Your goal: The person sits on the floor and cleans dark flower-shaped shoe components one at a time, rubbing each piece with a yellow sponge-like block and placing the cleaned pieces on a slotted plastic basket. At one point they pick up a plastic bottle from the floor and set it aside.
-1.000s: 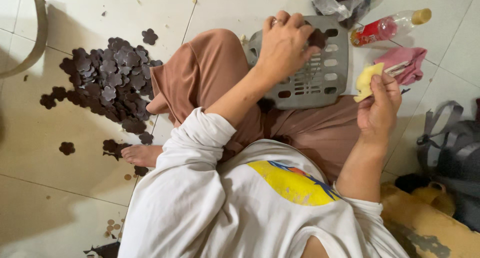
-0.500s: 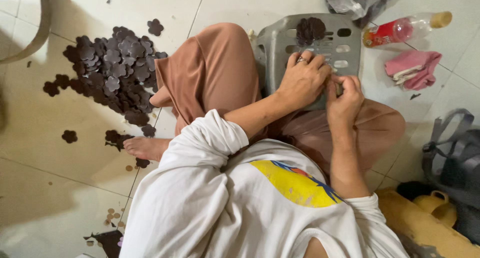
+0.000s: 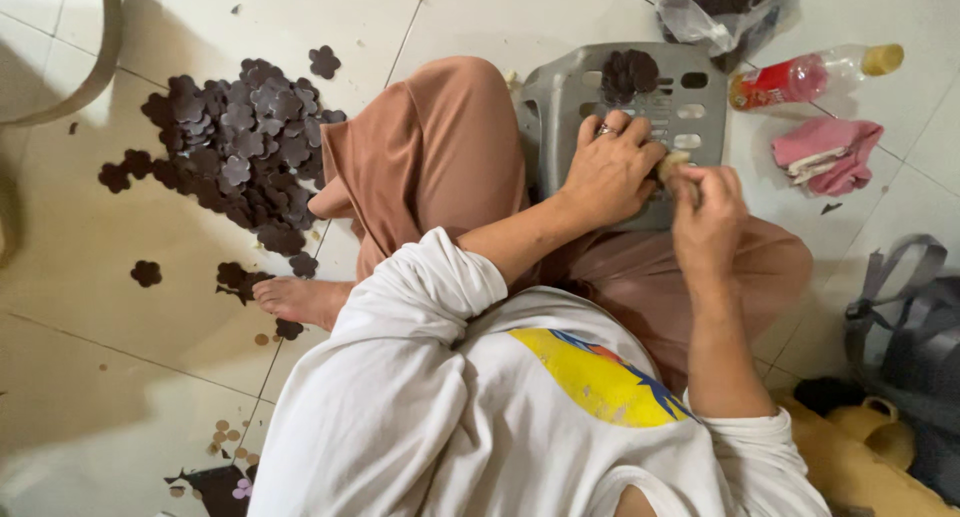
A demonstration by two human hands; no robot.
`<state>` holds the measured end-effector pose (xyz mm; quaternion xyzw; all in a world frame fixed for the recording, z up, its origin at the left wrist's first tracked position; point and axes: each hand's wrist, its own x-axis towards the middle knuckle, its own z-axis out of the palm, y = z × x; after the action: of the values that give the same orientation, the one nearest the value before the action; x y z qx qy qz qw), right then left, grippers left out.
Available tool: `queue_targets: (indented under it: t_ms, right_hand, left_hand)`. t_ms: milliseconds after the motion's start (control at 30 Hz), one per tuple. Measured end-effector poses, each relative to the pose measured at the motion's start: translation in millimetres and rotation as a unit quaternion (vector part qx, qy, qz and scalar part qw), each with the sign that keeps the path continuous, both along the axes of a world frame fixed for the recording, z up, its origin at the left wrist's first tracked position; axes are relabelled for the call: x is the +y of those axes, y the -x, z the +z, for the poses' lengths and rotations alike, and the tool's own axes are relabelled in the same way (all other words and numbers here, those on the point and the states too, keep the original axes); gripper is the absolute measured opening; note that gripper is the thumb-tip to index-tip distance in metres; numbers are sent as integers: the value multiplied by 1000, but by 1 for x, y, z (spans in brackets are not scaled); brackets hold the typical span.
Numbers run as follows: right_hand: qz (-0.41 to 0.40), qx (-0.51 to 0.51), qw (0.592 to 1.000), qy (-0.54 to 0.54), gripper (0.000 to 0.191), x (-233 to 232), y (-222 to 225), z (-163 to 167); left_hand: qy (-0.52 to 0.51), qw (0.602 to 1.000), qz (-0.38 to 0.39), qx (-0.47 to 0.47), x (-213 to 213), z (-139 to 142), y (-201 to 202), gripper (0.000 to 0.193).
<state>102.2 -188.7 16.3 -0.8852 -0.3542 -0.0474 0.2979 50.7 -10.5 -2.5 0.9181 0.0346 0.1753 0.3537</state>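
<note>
A grey slotted plastic stool (image 3: 560, 97) stands on the floor in front of my knees. A small stack of dark flower-shaped pieces (image 3: 630, 72) lies on its far part. My left hand (image 3: 610, 172) rests palm down on the stool's near part, fingers curled; what lies under it is hidden. My right hand (image 3: 705, 212) is right beside it, fingers closed on a small yellowish block (image 3: 672, 164) whose tip touches the left hand's fingers.
A big heap of dark flower-shaped pieces (image 3: 240, 147) covers the tiled floor at the left, near my bare foot (image 3: 295, 299). A plastic bag (image 3: 725, 7), a bottle (image 3: 810, 75) and a pink cloth (image 3: 825, 155) lie at the right. A grey bag (image 3: 905, 327) sits at the lower right.
My left hand left the stack of dark pieces and came down to the stool's near part. My right hand brought the yellowish block in from the right until the hands met.
</note>
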Motion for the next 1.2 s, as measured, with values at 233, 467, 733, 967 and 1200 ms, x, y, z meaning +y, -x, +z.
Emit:
queue_targets:
  t_ms: [233, 467, 733, 967, 1200]
  right_hand:
    - [11, -41, 998, 47, 8, -10, -21, -32]
    - [27, -57, 993, 103, 3, -37, -39, -49]
    - [39, -72, 992, 95, 7, -40, -66, -53]
    - [94, -72, 985, 127, 4, -37, -59, -53]
    - [116, -129, 968, 183, 2, -26, -65, -50]
  left_hand:
    - [-27, 999, 36, -7, -10, -8, -14, 27]
    - [-31, 998, 29, 36, -15, -14, -25, 36]
    - [-13, 997, 5, 73, -13, -18, -30, 45]
    - [-1, 994, 4, 112, -18, -24, -31, 48]
    - [-11, 995, 20, 95, -18, -24, -38, 73]
